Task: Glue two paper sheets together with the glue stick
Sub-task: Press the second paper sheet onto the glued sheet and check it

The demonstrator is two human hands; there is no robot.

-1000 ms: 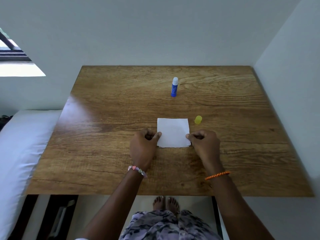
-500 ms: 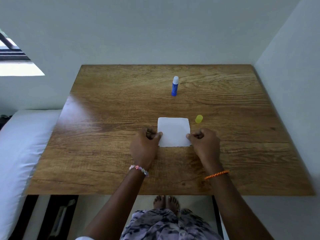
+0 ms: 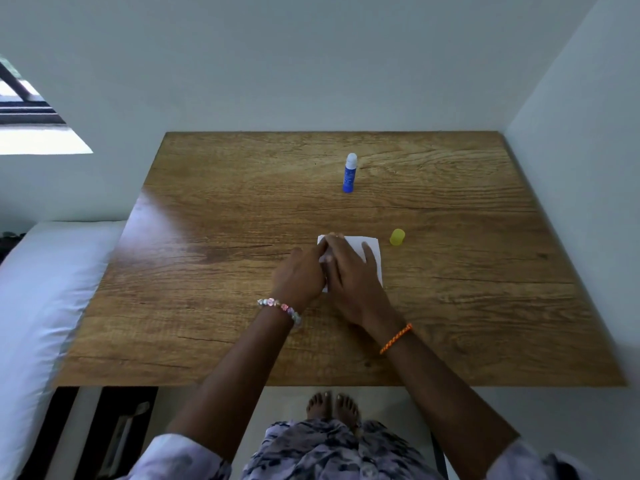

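Note:
The white paper sheets [image 3: 376, 259] lie stacked on the wooden table [image 3: 207, 278], just right of its middle. My right hand [image 3: 349, 275] lies flat on top of them, palm down with the fingers spread, and covers most of the stack. My left hand [image 3: 299, 277] sits at the stack's left edge with its fingertips tucked under my right hand, so its grip is hidden. The blue glue stick [image 3: 349, 173] stands upright and uncapped further back. Its yellow cap [image 3: 397, 236] stands by the paper's far right corner.
Walls close off the table's back and right sides. A white mattress [image 3: 41, 289] runs along the left edge. Below the table's near edge I see my bare feet [image 3: 332, 407] on the floor.
My right hand has left the paper's right edge, moved left and flattened onto the sheets. My left hand has shifted slightly right, against the right hand. Glue stick and cap have not moved.

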